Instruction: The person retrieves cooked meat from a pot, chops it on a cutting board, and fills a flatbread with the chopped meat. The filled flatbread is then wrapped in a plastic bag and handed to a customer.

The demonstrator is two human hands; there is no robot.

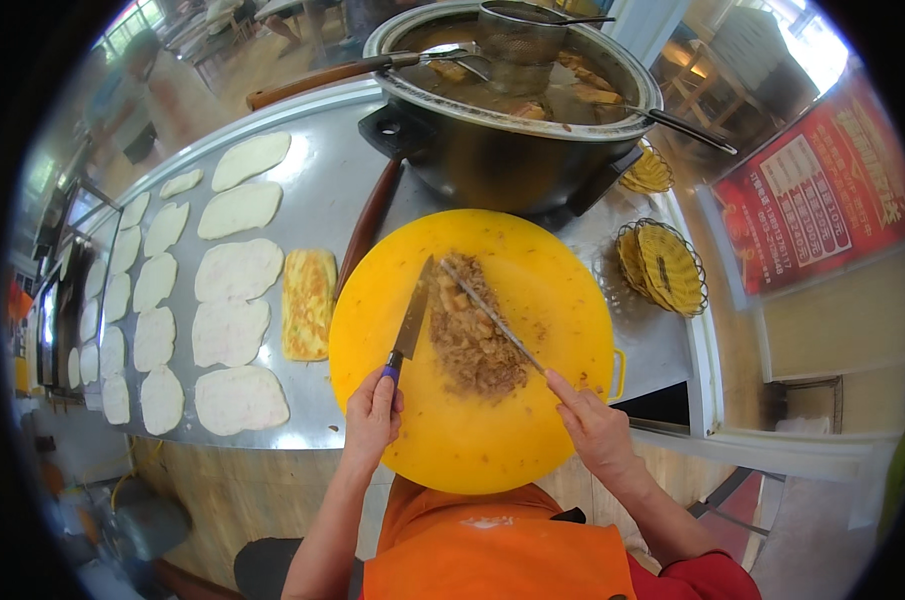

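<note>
A round yellow cutting board [377, 315] lies at the front of a metal counter. On it is a heap of chopped, braised-looking meat [478, 352]. My left hand [373, 412] grips the handle of a knife [415, 315], whose blade points away from me along the heap's left side. My right hand [587, 420] holds a second knife [497, 319], seen nearly edge-on, its blade slanting over the meat with the tip close to the first knife's tip. A browned rectangular flatbread [309, 304] lies on the counter just left of the board.
Several flattened raw dough pieces [238, 270] cover the counter's left part. Behind the board stands a large pot [490, 165] of broth and meat, with a strainer [523, 34] and long-handled utensils at its rim. Yellow woven baskets [662, 266] sit at right. A red printed sign [820, 180] hangs beyond.
</note>
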